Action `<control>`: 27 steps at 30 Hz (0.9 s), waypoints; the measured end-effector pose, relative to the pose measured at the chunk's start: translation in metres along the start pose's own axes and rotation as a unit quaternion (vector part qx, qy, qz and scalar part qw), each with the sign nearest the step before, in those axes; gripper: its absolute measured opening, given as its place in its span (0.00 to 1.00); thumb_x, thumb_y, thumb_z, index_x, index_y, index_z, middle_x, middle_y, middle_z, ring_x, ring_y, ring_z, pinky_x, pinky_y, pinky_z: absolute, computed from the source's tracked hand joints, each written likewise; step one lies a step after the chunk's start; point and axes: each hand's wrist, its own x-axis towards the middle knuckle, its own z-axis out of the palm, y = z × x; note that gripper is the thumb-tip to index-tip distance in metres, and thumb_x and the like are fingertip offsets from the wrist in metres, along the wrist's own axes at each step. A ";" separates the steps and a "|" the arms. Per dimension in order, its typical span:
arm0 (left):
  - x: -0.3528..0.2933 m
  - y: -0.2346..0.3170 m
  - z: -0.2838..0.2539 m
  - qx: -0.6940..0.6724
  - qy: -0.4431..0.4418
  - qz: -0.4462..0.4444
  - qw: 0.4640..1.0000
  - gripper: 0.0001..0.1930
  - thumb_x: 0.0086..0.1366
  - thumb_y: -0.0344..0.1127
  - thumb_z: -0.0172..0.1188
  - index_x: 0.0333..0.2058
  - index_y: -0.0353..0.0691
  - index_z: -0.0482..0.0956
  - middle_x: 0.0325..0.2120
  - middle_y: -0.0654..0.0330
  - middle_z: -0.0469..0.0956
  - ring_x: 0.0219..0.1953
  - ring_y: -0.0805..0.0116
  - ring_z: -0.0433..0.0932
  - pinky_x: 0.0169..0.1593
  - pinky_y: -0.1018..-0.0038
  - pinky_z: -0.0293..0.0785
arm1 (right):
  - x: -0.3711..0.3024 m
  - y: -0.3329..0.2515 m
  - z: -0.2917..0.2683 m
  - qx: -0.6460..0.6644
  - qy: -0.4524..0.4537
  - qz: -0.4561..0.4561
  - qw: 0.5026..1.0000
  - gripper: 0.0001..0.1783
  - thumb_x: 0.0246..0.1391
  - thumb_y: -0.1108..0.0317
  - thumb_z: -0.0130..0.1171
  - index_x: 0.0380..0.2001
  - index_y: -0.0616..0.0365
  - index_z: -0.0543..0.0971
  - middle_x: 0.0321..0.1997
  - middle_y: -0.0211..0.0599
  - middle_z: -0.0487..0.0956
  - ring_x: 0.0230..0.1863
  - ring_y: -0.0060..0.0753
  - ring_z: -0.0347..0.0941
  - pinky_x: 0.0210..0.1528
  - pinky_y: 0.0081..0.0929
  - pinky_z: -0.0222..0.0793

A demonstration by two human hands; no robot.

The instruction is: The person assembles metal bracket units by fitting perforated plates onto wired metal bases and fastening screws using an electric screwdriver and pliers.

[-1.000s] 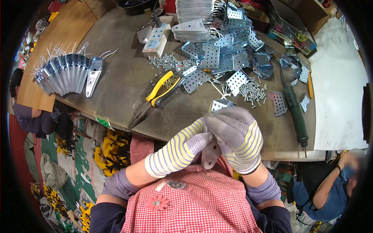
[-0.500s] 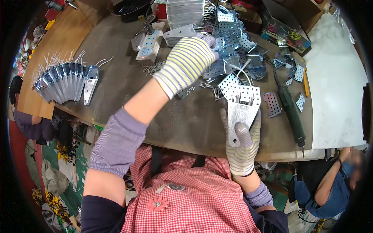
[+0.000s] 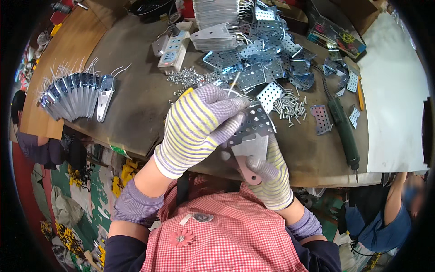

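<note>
The left hand [image 3: 199,124] hides part of the perforated plate [image 3: 251,131].

Even, bright overhead light is falling across the scene, glinting off the pile of perforated shiny metal plates [image 3: 267,68]. Shadows are staying soft. Fisheye distortion is bending the brown worktable's edge [image 3: 136,152], and black vignetting is darkening every corner.

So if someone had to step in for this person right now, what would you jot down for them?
Left hand: gloved, pressing on the top of the perforated plate.
Right hand: gloved, grip on the hinge from below, at the table edge.
Loose plates, screws and nuts lie behind; a screwdriver to the right.
Done: a row of finished pieces at far left.
Left: a big pile of plates is unassembled.
</note>
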 end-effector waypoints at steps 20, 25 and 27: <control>-0.024 -0.022 -0.015 0.102 0.016 0.041 0.994 0.13 0.45 0.32 0.68 0.34 0.42 0.85 0.24 0.58 0.75 0.24 0.60 0.73 0.30 0.68 0.70 | -0.005 0.003 0.030 -0.035 0.005 0.082 0.996 0.45 0.48 0.69 0.61 0.68 0.53 0.52 0.63 0.44 0.65 0.64 0.41 0.64 0.66 0.38 0.59; -0.039 0.002 -0.009 -0.013 0.062 -0.105 0.992 0.22 0.47 0.37 0.70 0.44 0.41 0.81 0.21 0.62 0.74 0.22 0.68 0.73 0.28 0.75 0.70 | -0.010 0.018 0.018 -0.135 0.035 0.012 0.990 0.45 0.50 0.72 0.57 0.69 0.56 0.48 0.65 0.47 0.62 0.64 0.43 0.64 0.65 0.37 0.59; -0.046 0.014 -0.010 -0.310 -0.014 -0.253 0.916 0.39 0.44 0.42 0.75 0.56 0.38 0.71 0.31 0.63 0.76 0.30 0.73 0.75 0.35 0.77 0.74 | -0.014 0.020 0.014 -0.230 0.050 -0.034 0.971 0.44 0.52 0.74 0.55 0.69 0.58 0.47 0.67 0.50 0.60 0.63 0.45 0.64 0.63 0.37 0.60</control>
